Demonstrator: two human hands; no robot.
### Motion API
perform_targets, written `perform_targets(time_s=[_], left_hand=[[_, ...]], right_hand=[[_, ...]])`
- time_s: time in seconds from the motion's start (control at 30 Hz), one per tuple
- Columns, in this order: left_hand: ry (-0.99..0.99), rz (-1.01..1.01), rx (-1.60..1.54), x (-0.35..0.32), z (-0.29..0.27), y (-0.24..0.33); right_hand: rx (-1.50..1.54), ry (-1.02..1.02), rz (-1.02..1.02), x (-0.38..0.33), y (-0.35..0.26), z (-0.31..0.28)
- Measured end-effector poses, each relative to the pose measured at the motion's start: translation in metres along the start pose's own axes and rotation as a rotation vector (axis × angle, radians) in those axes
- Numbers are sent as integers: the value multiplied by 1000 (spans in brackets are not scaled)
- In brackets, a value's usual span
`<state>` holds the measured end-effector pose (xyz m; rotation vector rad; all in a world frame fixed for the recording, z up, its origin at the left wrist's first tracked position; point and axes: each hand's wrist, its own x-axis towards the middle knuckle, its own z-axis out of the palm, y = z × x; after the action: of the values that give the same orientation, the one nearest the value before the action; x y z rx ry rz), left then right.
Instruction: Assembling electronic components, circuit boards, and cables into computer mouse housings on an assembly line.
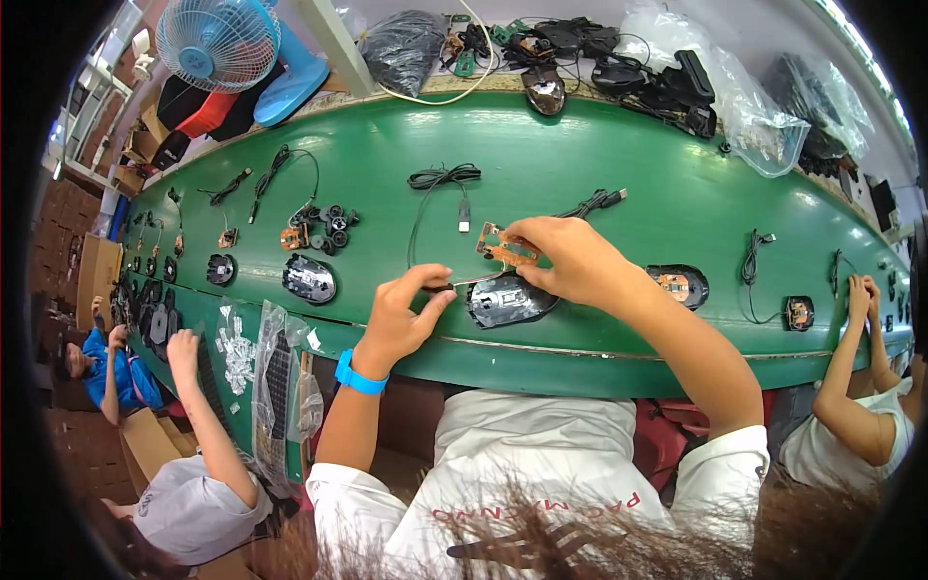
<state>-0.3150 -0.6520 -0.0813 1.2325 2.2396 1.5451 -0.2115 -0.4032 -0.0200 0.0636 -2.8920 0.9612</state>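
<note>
Between thumb and fingers, my right hand grips an orange-brown circuit board by its right end, tilted above a black mouse shell. My left hand pinches the black cable to the left of that shell; thin wires run from there toward the board. Farther back, the coiled cable lies with its USB plug pointing toward me. The open shell rests on the green surface below both hands. My fingers cover part of the board.
To the left lie another shell, a board with cable and black wheels. On the right sit a shell with its board fitted and another. Co-workers' hands are at both sides. A blue fan stands far left.
</note>
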Motion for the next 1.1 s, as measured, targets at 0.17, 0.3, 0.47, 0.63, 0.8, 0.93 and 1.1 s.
perform_targets(time_s=[0.17,0.3,0.47,0.63,0.8,0.93,1.1], left_hand=[[1,175,54,-5,-3,-2],[21,184,91,-8,5,2],[-14,162,94,-11,17,6],[-13,196,58,-14,20,10],[3,260,115,-13,21,8],[-34,267,164,-13,19,11],[-97,211,179,-14,20,9]], right_hand=[[-142,99,-138,-15,-3,8],[-297,165,-225,-26,-7,11],[-390,208,-225,-42,-6,12],[-387,226,-204,-52,-5,13],[-397,248,-219,-57,-8,14],[-405,251,-229,-59,-10,20],[-406,240,-240,-57,-14,25]])
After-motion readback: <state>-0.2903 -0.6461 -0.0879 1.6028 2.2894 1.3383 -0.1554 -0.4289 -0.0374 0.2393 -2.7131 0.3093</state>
